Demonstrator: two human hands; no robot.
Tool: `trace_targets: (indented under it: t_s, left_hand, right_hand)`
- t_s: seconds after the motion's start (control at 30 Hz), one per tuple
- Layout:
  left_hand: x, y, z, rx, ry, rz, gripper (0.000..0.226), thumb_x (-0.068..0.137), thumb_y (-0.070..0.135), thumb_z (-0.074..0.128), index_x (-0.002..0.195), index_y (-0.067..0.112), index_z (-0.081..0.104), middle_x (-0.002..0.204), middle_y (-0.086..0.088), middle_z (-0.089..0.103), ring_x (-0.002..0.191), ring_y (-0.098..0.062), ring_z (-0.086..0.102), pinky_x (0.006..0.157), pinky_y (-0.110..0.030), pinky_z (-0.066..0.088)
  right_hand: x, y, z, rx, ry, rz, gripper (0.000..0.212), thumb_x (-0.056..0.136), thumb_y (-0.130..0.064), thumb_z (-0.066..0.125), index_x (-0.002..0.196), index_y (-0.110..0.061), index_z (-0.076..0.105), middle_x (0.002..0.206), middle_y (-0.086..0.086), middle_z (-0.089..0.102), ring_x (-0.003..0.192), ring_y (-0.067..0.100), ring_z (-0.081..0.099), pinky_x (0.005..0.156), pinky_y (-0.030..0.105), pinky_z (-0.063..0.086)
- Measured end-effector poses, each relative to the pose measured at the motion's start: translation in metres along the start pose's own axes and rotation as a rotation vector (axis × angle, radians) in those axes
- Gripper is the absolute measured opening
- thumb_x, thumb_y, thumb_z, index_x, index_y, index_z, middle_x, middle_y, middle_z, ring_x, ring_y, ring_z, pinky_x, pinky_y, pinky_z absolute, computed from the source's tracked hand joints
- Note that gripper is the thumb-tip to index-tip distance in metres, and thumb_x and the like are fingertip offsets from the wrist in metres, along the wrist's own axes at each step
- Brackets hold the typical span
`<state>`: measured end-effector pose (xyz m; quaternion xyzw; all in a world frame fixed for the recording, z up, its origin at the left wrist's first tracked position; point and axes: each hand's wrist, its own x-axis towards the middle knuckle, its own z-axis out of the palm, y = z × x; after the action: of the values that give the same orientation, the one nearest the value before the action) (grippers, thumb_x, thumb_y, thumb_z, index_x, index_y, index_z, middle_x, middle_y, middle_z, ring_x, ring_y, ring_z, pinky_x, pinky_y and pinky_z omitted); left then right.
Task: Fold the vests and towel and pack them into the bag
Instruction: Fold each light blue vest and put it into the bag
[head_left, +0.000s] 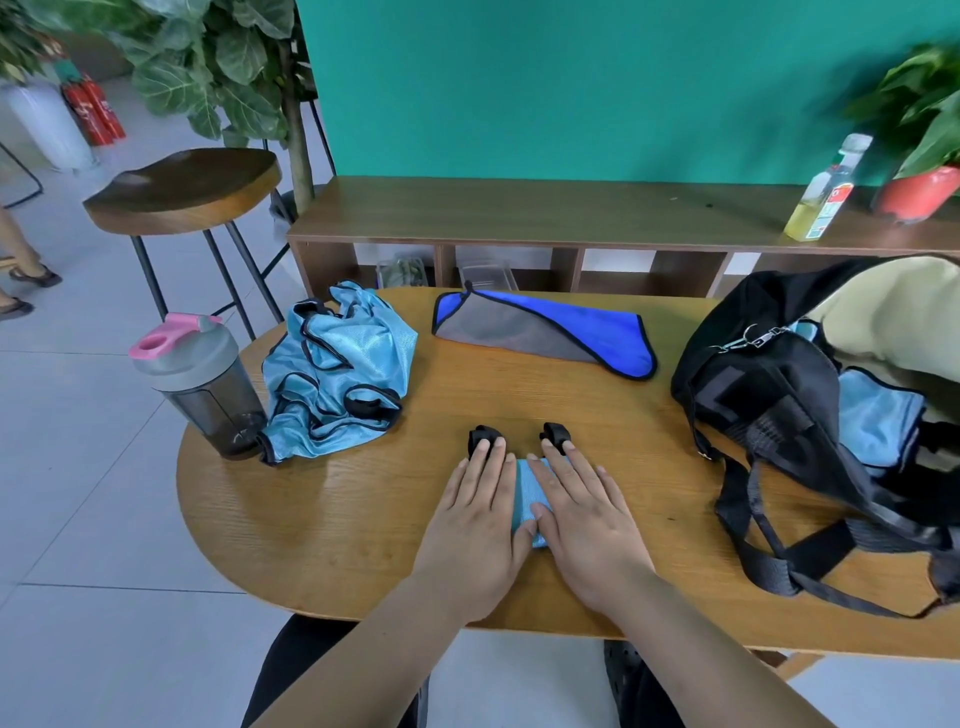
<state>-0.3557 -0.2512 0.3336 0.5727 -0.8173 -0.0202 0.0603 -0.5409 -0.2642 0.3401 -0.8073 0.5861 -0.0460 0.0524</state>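
— What step is this, would you say?

— Pressing down a fold, I think. Both hands lie flat with the fingers straight and a little spread. The left hand and the right hand sit side by side on a small folded light-blue vest. It's on the surface, left of the bag and well apart from it. Only a strip of cloth shows between them, and two black strap loops poke out past the fingertips.

— So next it goes in the bag?

— Likely. They'd need to gather the bundle without letting it spring open, then carry it right to the bag's open mouth. A light-blue piece already shows in there.

— And the rest?

— A crumpled vest lies farther left of the bag than the hands do, just beside a shaker bottle. The blue-and-grey towel is left of the bag too, toward the far edge, loosely doubled. Neither looks done yet.
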Motion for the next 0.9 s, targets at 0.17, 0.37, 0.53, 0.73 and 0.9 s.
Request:
trace_targets:
  t_s: [0.17, 0.37, 0.53, 0.73, 0.9]
  left_hand:
    - [0.004, -0.005, 0.000, -0.033, -0.038, 0.021, 0.075, 0.106, 0.058, -0.002, 0.167, 0.015, -0.009, 0.174, -0.002, -0.021, 0.157, -0.013, -0.028, 0.132, -0.041, -0.001]
    - [0.005, -0.008, 0.000, -0.028, -0.028, 0.033, 0.073, 0.108, 0.059, 0.001, 0.167, 0.016, -0.010, 0.174, 0.001, -0.020, 0.157, -0.011, -0.027, 0.132, -0.041, -0.001]
    - [0.001, -0.008, -0.001, -0.023, -0.003, 0.003, 0.068, 0.109, 0.056, 0.005, 0.169, 0.024, -0.001, 0.175, 0.005, -0.014, 0.158, -0.014, -0.025, 0.131, -0.046, 0.003]
    - [-0.009, -0.013, -0.008, -0.018, 0.066, 0.034, 0.070, 0.108, 0.063, 0.016, 0.168, 0.026, 0.013, 0.176, 0.009, 0.000, 0.161, -0.015, -0.012, 0.132, -0.046, 0.006]
    - [-0.020, -0.010, -0.019, -0.092, 0.179, -0.161, 0.064, 0.105, 0.061, 0.034, 0.159, 0.025, 0.036, 0.161, 0.003, 0.038, 0.150, -0.021, 0.033, 0.123, -0.041, 0.033]
  right_hand:
    - [-0.001, -0.002, -0.003, 0.012, -0.040, 0.023, 0.059, 0.112, -0.052, 0.008, 0.167, -0.036, -0.007, 0.173, -0.015, -0.020, 0.156, 0.009, -0.028, 0.132, 0.044, 0.003]
    - [0.000, -0.006, -0.009, 0.064, -0.073, 0.052, 0.060, 0.112, -0.051, 0.016, 0.168, -0.036, -0.001, 0.175, -0.014, -0.012, 0.159, 0.011, -0.020, 0.132, 0.044, 0.002]
    - [-0.013, -0.017, -0.002, 0.002, -0.009, 0.160, 0.064, 0.107, -0.055, 0.006, 0.167, -0.035, 0.016, 0.174, -0.010, 0.013, 0.160, 0.017, 0.010, 0.128, 0.044, 0.021]
    - [-0.031, -0.012, -0.016, -0.213, 0.208, 0.213, 0.040, 0.102, -0.051, 0.044, 0.112, -0.026, 0.073, 0.111, -0.005, 0.066, 0.106, 0.024, 0.053, 0.083, 0.042, 0.044]
    - [-0.014, 0.001, -0.034, -0.174, 0.225, 0.112, 0.028, 0.100, -0.047, 0.058, 0.114, -0.028, 0.074, 0.106, -0.008, 0.069, 0.108, 0.021, 0.059, 0.102, 0.039, 0.042]
